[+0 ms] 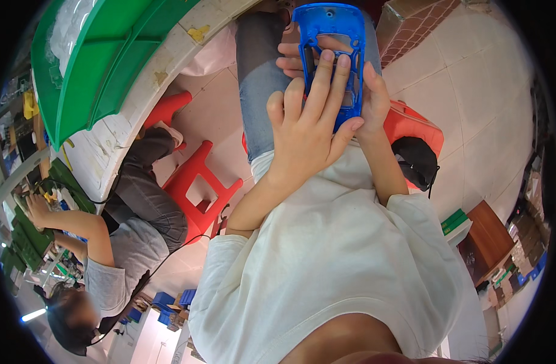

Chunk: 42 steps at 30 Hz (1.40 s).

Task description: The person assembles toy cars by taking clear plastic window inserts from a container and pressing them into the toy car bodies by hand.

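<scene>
A blue plastic housing (pixel 330 27), open-framed with cut-outs inside, is held up over my lap. My right hand (pixel 375 103) grips it from beneath and along its right side; the thumb lies by the right edge, and fingertips show past the left edge. My left hand (pixel 308 115) rests over the lower half of the housing. Two of its fingers stretch flat onto the inner frame, the others are bent, and its thumb points out near the bottom edge. Whatever lies under the left fingertips is hidden.
A white worktable (pixel 108 151) with a large green bin (pixel 102 73) stands on my left. Beyond it a co-worker (pixel 132 236) sits near a red stool (pixel 199 188). Right of me are another red stool (pixel 420 124) with a black bag (pixel 416 161) and a cardboard box (pixel 405 24).
</scene>
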### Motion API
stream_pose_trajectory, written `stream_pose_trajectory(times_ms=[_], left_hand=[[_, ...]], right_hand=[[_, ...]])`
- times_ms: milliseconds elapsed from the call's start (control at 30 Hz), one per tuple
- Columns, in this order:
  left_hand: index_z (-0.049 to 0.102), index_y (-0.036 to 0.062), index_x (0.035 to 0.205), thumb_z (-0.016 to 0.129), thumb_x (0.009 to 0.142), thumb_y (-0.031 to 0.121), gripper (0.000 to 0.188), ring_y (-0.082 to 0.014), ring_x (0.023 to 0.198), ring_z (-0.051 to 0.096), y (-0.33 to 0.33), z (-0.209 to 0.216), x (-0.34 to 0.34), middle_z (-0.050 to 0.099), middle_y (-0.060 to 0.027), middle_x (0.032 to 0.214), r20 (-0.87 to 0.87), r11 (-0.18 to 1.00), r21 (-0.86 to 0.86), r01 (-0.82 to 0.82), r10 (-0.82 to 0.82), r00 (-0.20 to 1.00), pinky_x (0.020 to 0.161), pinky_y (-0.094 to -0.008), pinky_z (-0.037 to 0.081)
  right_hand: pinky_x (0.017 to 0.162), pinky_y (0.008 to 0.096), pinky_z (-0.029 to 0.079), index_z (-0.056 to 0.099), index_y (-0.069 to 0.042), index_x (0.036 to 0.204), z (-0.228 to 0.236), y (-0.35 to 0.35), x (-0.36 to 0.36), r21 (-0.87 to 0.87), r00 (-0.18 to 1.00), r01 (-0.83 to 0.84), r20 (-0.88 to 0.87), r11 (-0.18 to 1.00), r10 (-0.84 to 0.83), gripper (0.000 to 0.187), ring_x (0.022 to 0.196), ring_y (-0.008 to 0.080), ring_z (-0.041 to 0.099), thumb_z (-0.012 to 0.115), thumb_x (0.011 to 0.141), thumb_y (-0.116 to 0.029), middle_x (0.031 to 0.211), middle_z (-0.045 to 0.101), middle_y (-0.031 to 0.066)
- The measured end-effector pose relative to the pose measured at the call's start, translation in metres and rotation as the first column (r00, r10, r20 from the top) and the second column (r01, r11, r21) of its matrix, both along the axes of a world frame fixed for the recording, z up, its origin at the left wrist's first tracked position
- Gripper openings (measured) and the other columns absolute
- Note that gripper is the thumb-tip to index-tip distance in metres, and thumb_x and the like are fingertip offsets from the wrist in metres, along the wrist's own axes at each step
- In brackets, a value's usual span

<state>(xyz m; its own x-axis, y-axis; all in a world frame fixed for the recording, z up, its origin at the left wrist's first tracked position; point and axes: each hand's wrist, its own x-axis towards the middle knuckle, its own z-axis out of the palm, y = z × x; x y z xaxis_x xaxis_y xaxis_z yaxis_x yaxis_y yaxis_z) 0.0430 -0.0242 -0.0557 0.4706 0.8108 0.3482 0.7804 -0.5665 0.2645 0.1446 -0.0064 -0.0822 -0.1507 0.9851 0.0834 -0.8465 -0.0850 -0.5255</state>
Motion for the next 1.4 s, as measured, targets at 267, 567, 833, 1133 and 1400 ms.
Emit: stream_pose_trajectory(times_ms=[267,567,833,1133,1400], left_hand=[[0.048,0.007,0.12,0.041,0.079,0.046,0.057,-0.0198,0.087,0.041,0.006,0.006,-0.001,0.043,-0.0077,0.125,0.09,0.997,-0.028,0.066,-0.063,0.994,0.075,-0.0316,0.026],[0.053,0.0063,0.114,0.038,0.08,0.044,0.052,-0.023,0.089,0.042,0.003,0.013,-0.005,0.046,-0.0084,0.122,0.132,1.0,-0.026,-0.008,0.012,0.991,0.076,-0.0315,0.027],[0.05,0.0024,0.116,0.046,0.075,0.047,0.06,-0.0259,0.088,0.042,0.006,0.012,-0.006,0.04,-0.0153,0.125,0.189,0.997,-0.075,0.007,0.007,0.982,0.079,-0.0343,0.028],[0.044,0.0054,0.12,0.063,0.071,0.025,0.055,-0.0285,0.092,0.047,0.027,0.018,-0.016,0.043,-0.0186,0.111,0.629,0.979,-0.078,-0.186,0.193,0.753,0.077,-0.0339,0.038],[0.047,-0.0001,0.087,0.047,0.083,0.009,0.01,-0.0141,0.068,0.046,0.047,-0.002,-0.023,0.048,-0.0064,0.074,0.726,0.839,-0.536,0.093,0.402,0.558,0.059,-0.0258,0.038]], right_hand=[[0.094,0.0401,0.034,0.025,0.006,0.126,0.008,0.0,0.005,0.042,0.983,0.027,0.18,0.999,-0.034,0.068,0.111,0.0356,0.043,0.033,0.082,-0.045,0.123,0.036,0.0276],[0.093,0.036,0.035,0.03,0.008,0.122,0.013,0.003,-0.003,0.072,0.988,0.042,0.146,0.996,-0.053,0.059,0.107,0.0314,0.047,0.04,0.083,-0.034,0.117,0.043,0.0251],[0.096,0.0321,0.031,0.034,0.004,0.123,0.013,0.008,-0.01,-0.099,1.0,-0.005,0.0,0.995,0.005,0.054,0.112,0.0246,0.041,0.035,0.085,-0.034,0.119,0.044,0.0182],[0.087,0.0332,0.04,0.036,0.001,0.122,0.005,0.002,-0.002,-0.038,0.958,-0.195,-0.223,0.98,0.182,0.053,0.099,0.0226,0.052,0.036,0.084,-0.036,0.116,0.047,0.016],[0.068,0.0243,0.047,0.05,-0.002,0.101,0.014,0.005,-0.002,-0.462,0.993,-0.078,0.046,0.884,0.111,0.039,0.077,0.0145,0.057,0.045,0.083,-0.036,0.091,0.057,0.0101]])
